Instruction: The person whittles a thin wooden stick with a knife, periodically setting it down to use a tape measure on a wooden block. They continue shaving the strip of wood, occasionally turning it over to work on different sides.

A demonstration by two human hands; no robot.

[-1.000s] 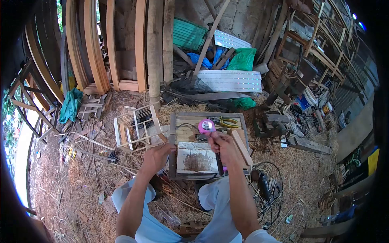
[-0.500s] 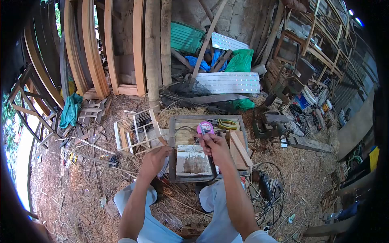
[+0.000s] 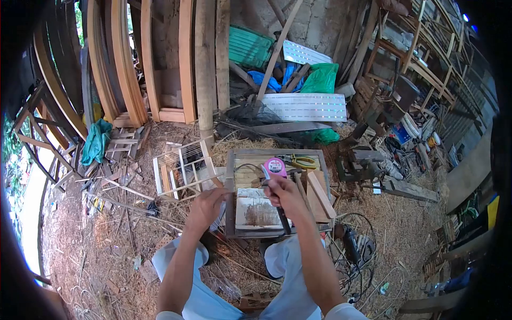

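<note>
My right hand is closed around a tool with a black handle, its far part showing metal above my fingers. The hand is over a low wooden worktop with a raised frame. My left hand has its fingers pinched together at the worktop's left edge; what they hold, if anything, I cannot tell. Under my right hand lies a whitish board with a brown stain. A pink tape measure sits just beyond the right hand, near pliers with yellow handles.
Wood pieces lie on the worktop's right side. Left of it stands a small slatted wooden frame. A corded power tool rests on the shaving-covered floor at right, below a metal vise-like machine. Curved timbers lean at the back left.
The view has shifted slightly. Both hands stay in nearly the same places, with the right still gripping the black-handled tool.
</note>
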